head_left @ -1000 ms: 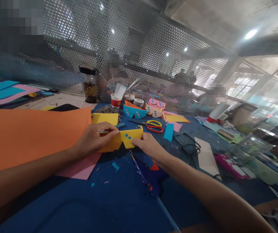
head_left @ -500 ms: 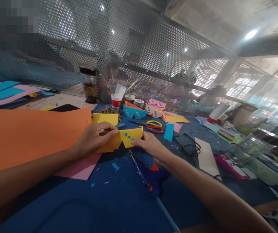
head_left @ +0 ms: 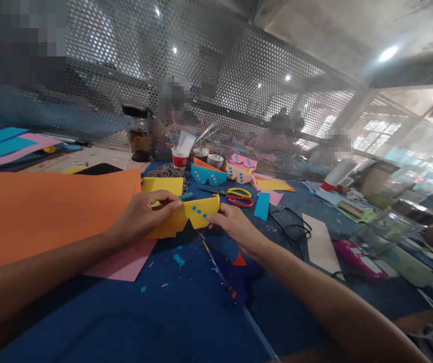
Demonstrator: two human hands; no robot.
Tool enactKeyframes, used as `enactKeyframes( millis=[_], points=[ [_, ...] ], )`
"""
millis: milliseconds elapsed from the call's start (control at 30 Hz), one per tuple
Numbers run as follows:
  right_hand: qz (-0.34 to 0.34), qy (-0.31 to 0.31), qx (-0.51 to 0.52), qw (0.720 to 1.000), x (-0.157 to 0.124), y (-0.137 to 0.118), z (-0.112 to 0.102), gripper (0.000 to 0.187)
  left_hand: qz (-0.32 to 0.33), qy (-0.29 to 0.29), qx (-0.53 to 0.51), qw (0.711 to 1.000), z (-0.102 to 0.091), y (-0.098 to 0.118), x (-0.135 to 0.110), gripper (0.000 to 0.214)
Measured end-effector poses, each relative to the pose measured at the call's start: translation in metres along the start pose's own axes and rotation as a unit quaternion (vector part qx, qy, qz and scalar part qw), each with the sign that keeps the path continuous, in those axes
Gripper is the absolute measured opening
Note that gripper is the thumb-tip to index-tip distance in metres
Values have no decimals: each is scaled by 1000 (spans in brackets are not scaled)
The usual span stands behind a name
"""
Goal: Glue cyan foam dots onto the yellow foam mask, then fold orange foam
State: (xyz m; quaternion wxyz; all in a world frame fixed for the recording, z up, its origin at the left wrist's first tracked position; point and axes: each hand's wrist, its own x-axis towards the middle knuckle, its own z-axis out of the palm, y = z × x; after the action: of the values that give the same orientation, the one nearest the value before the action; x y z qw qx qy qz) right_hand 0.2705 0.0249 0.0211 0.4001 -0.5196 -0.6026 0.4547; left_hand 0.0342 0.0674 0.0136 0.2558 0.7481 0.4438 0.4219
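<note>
Between both hands is a yellow paper mask (head_left: pixel 188 209) with a notch in its lower edge and small blue squares on its right half. My left hand (head_left: pixel 152 212) pinches it at the left, hiding that end. My right hand (head_left: pixel 233 224) grips its right end with thumb in front and fingers behind. Below it a blue glue gun (head_left: pixel 235 285) lies on the blue table (head_left: pixel 125 327), a glue stick (head_left: pixel 260 333) coming out of its back. An orange-red paper scrap (head_left: pixel 239 259) rests by the gun. Yellow paper (head_left: pixel 163 185) lies just behind my left hand.
Large orange paper (head_left: pixel 50 217) covers the left side, over pink paper (head_left: pixel 125 262). Scissors (head_left: pixel 239 196), a blue mask (head_left: pixel 209 175) and blue paper strips (head_left: pixel 262 205) lie beyond my hands. A paper cup (head_left: pixel 180 158) and jar (head_left: pixel 139 136) stand behind. Black cable (head_left: pixel 292 227) curls at right.
The view has shifted very slightly. Both hands keep hold of the yellow mask, and my right fingers have slid a little lower along its right end.
</note>
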Motion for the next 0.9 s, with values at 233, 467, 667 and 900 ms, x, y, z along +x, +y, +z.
enactKeyframes(
  millis=[233, 467, 667, 900],
  points=[
    [-20, 5, -24, 1000, 3, 6, 2, 15, 14, -4, -2, 1000, 1, 1, -1, 34],
    [-25, 10, -35, 999, 3, 5, 2, 12, 13, -2, -6, 1000, 0, 4, -1, 35],
    [-19, 16, -36, 999, 3, 4, 2, 11, 14, -9, -6, 1000, 1, 1, -1, 38],
    [-19, 22, -44, 999, 2, 2, 2, 9, 11, -8, -4, 1000, 1, 2, -1, 39]
  ],
)
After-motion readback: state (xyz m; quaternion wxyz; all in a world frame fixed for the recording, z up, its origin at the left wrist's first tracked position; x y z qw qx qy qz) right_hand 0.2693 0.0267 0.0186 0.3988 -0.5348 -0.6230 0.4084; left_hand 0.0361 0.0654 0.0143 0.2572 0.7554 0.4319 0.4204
